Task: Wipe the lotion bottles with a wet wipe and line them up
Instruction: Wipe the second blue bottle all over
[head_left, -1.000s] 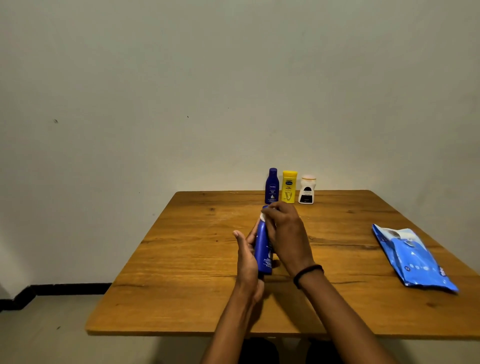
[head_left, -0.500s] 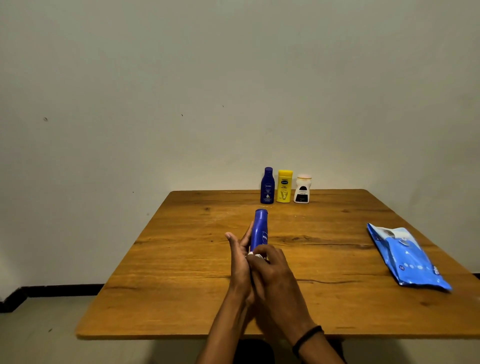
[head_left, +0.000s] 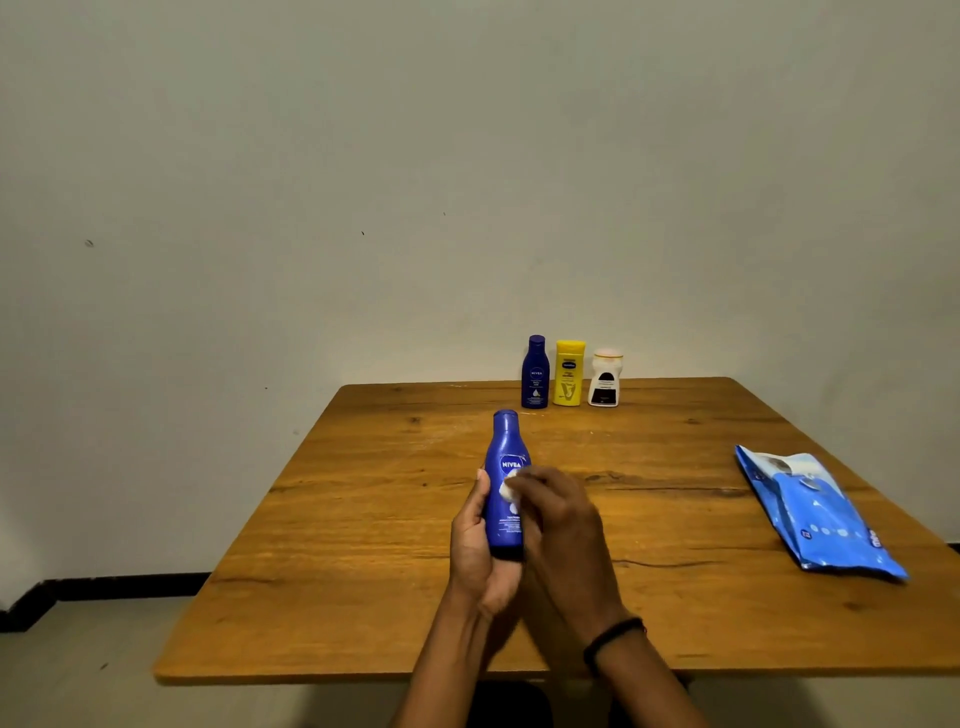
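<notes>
Gripping Nivea lotion bottle (head_left: 506, 483) over worktop (head_left: 363, 519) in left hand (head_left: 480, 540) | right hand (head_left: 561, 525) is pinching wadded wet wipe (head_left: 508, 487) against its label | risk: wetted plastic is turning slick, so the bottle may be slipping free, rolling into row of three bottles (head_left: 568, 373) behind.

A table (head_left: 363, 571) stands with its far edge along a wall (head_left: 415, 156). At that far edge, just right of centre, three bottles stand upright side by side in a row: the left bottle (head_left: 535, 371), the middle bottle (head_left: 568, 373) and the right bottle (head_left: 605, 378). In front of the row, over the table's middle, the left hand (head_left: 475, 551) holds a fourth bottle (head_left: 505, 457), cap pointing away. The right hand (head_left: 561, 525), just beside it on the right, presses a wet wipe (head_left: 509, 486) against this bottle's front. A wipes pack (head_left: 815, 514) lies flat near the right edge, well apart from the hands.
</notes>
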